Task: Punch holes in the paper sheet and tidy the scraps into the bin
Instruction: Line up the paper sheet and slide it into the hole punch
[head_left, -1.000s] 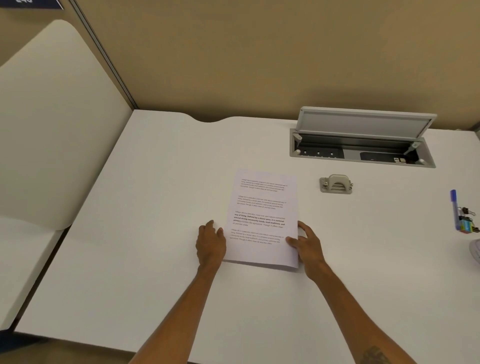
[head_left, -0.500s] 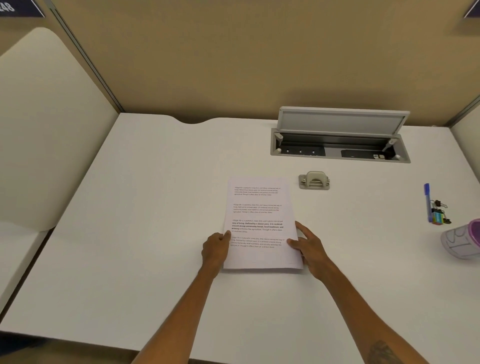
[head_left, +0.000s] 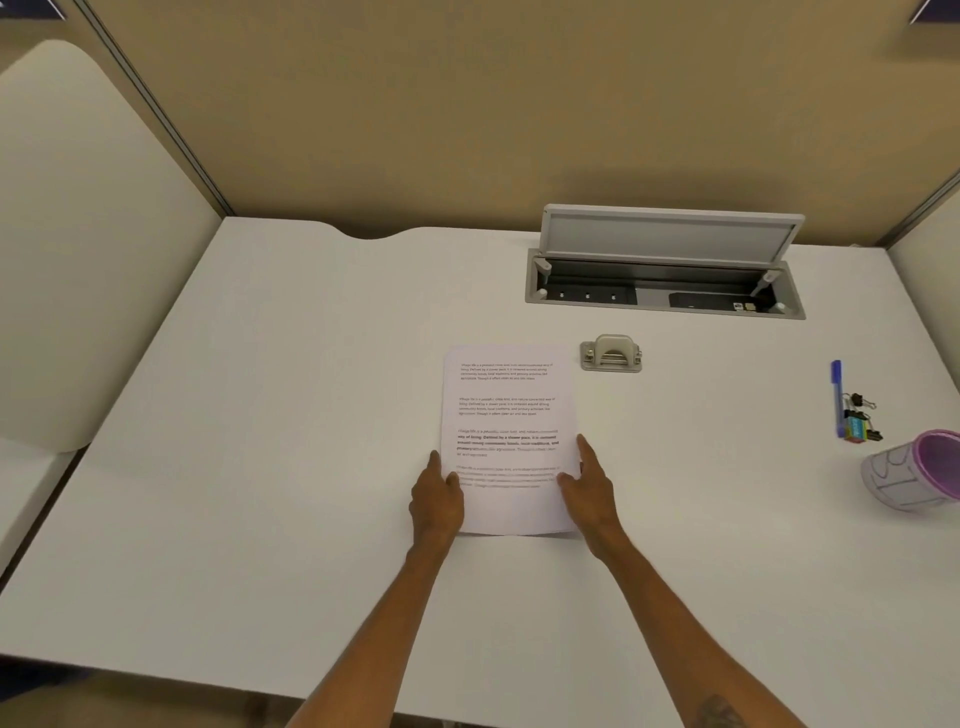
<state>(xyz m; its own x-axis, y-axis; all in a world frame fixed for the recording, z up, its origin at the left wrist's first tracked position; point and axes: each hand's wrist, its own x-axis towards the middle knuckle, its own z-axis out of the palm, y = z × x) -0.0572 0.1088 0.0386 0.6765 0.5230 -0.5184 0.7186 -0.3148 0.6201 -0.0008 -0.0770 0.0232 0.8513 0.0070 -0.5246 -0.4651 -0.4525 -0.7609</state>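
Observation:
A printed paper sheet (head_left: 506, 415) lies flat on the white desk (head_left: 260, 415), roughly in the middle. My left hand (head_left: 436, 501) grips its lower left edge, thumb on top of the page. My right hand (head_left: 589, 488) holds the lower right edge the same way, index finger stretched along the side. A grey hole punch (head_left: 610, 354) stands just beyond the sheet's top right corner, apart from it. A small white bin with a purple rim (head_left: 914, 470) lies on its side at the right edge of the desk.
An open grey cable hatch (head_left: 665, 283) with its lid up is set into the desk behind the punch. A blue pen (head_left: 836, 397) and some binder clips (head_left: 860, 421) lie near the bin. Tan partition walls enclose the desk at the back and sides.
The sheet has been straightened from a slight tilt. My left hand closed in from beside the page onto its edge. The view shifted, bringing the bin into sight.

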